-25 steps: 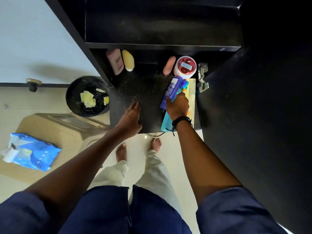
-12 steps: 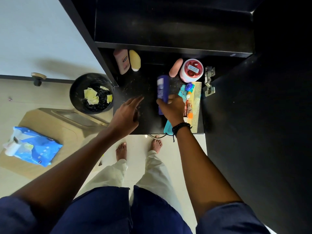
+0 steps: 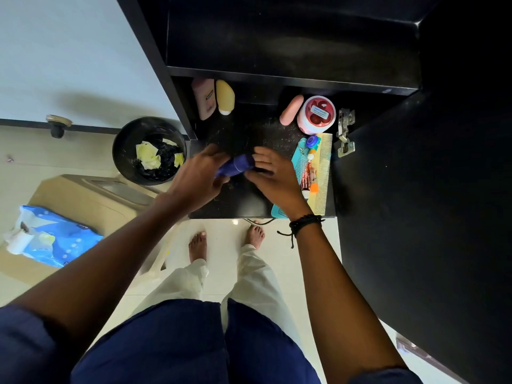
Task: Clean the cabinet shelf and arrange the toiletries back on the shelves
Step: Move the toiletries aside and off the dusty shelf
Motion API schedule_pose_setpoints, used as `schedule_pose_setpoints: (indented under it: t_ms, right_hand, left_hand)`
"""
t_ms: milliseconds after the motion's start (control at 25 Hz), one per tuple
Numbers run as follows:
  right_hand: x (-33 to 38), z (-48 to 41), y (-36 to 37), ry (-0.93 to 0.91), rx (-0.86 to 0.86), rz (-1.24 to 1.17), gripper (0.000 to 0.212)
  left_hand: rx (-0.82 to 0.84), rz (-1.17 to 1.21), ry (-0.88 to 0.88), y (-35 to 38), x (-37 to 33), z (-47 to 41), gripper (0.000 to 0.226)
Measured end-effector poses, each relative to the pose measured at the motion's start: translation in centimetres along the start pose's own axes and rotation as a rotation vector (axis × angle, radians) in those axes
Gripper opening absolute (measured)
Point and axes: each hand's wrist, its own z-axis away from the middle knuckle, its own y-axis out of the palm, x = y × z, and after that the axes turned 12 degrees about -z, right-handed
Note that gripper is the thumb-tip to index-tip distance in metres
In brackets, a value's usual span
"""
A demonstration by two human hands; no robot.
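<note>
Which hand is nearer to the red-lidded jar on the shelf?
The right hand. It lies just below and left of the jar, beside the combs. The left hand is farther left, across the blue bottle both hands touch.

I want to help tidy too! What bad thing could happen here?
The blue bottle is between the left hand and the right hand, over the shelf; it might slip. The right wrist is close to the combs at the shelf's edge and could knock them off.
</note>
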Motion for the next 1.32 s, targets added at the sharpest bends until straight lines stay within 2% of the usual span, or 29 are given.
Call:
schedule_pose_setpoints:
  t_ms: [40, 120, 160, 280, 400, 520, 960, 1320]
  right_hand:
    - [-0.3, -0.1, -0.5, 0.032, -0.135, 0.003, 0.048]
    - [-1.5, 0.0, -1.9, 0.093, -0.422, 0.156, 0.047]
    - [-2.2, 0.1, -2.6, 0.137, -0.495, 0.252, 0.05]
    - [-4.2, 0.1, -3.5, 0.215, -0.466, 0.438, 0.06]
    - [-4.6, 0.1, -3.5, 0.234, -0.436, 0.514, 0.066]
    - [-4.2, 0.1, -3.2, 0.23, -0.419, 0.57, 0.066]
    - [-4.1, -0.6, -1.3, 0.198, -0.469, 0.654, 0.066]
    - [-4.5, -0.4, -1.1, 0.19, -0.525, 0.545, 0.075]
  left_hand:
    - [-0.036, 0.062, -0.079, 0.2, 0.3, 0.0, 0.033]
    - [-0.126, 0.194, -0.287, 0.0, 0.6, -0.4, 0.03]
    - [-0.17, 0.229, -0.364, -0.2, 0.7, -0.9, 0.029]
    - [-0.233, 0.265, -0.428, -1.0, 0.7, -3.0, 0.03]
    - [-0.231, 0.301, -0.412, -1.6, 0.3, -5.5, 0.036]
    - [-0.233, 0.255, -0.468, -1.6, 0.3, -7.5, 0.038]
    - [-0.183, 0.177, -0.531, -0.7, 0.8, -8.7, 0.023]
    - [-0.253, 0.215, -0.54, -0.7, 0.4, -8.3, 0.035]
